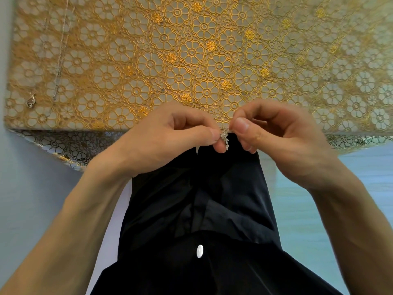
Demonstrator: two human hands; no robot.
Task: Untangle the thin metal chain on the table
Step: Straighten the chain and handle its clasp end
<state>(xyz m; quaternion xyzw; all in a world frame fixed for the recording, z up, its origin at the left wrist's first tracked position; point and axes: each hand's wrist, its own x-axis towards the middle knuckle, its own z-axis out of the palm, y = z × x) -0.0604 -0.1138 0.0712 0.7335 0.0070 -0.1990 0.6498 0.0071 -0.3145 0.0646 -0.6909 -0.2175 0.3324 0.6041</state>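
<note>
A small silvery tangle of chain with leaf-shaped sparkling links (pixel 225 138) hangs between my two hands at the table's near edge. My left hand (pixel 180 137) pinches it from the left between thumb and curled fingers. My right hand (pixel 274 133) pinches its upper end from the right, thumb on top. Both hands hover just above the table edge, over my dark shirt. Another thin chain (pixel 60 60) lies stretched along the table's far left, with a small silver pendant (pixel 31 101) near it.
The table (pixel 212 50) is covered by a gold lace floral cloth, and its near edge runs just under my hands. My black shirt (pixel 197 209) with a white button fills the lower middle. Pale blue floor shows on both sides.
</note>
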